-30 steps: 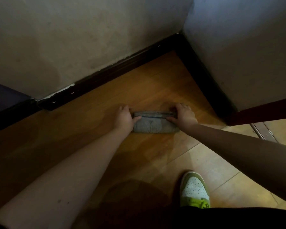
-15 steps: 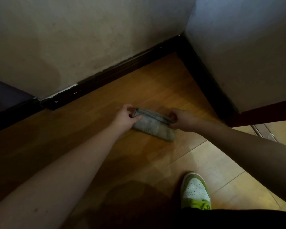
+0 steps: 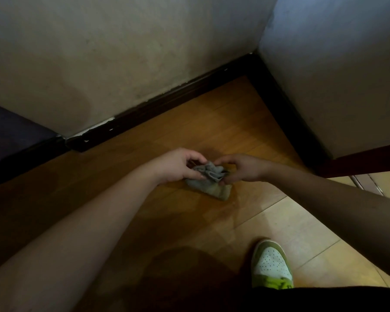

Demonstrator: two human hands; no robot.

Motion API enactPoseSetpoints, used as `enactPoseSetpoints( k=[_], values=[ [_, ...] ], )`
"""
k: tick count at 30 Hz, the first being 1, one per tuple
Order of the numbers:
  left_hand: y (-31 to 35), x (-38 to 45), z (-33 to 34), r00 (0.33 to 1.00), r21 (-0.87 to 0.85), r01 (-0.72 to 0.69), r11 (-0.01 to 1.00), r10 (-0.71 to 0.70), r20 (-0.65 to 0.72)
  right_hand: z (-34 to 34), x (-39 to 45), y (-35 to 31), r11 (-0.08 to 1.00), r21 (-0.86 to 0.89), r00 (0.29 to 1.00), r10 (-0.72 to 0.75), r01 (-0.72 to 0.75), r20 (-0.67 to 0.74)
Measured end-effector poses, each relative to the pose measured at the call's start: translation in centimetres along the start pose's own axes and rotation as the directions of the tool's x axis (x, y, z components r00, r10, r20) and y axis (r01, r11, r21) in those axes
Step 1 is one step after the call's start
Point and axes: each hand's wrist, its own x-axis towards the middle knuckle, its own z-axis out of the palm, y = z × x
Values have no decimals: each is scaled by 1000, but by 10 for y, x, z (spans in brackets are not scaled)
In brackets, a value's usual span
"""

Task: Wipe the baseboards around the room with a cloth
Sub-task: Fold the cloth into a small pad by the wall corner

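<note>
Shoe nearest. Left hand and right hand, each grip pinched on the cloth, bunched just above the floor. Fold it into a flat pad before reaching the baseboard beyond.

Bunched grey cloth above floor, short of dark baseboard.

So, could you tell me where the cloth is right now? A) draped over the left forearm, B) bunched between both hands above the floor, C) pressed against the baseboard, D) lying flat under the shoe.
B: the left hand and right hand both pinch the bunched cloth over the floor, well clear of the baseboard.
</note>
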Motion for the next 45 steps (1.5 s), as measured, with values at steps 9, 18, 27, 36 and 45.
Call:
enactPoseSetpoints(
  k=[9, 18, 27, 36, 45],
  values=[
    [-22, -9, 10, 982, -745, -79, 663, -75, -171, 3, -9, -13, 885, 462, 998, -48, 64, -46],
    [-17, 3, 32, 960, -670, -58, 740, -144, -242, 10, -16, -27, 691, 719, 986, 56, 74, -155],
    [-13, -3, 36, 965, -564, -91, 821, -66, -252, 18, -20, -20, 697, 711, 980, 63, 92, -189],
    [-10, -13, 21, 983, -717, -68, 694, -77, -168, 9, -20, -27, 734, 653, 981, -104, 186, -162],
    [-15, -8, 22, 973, -892, -128, 433, -120, -197, 13, -8, -35, 612, 764, 976, -64, 205, -210]
  ],
)
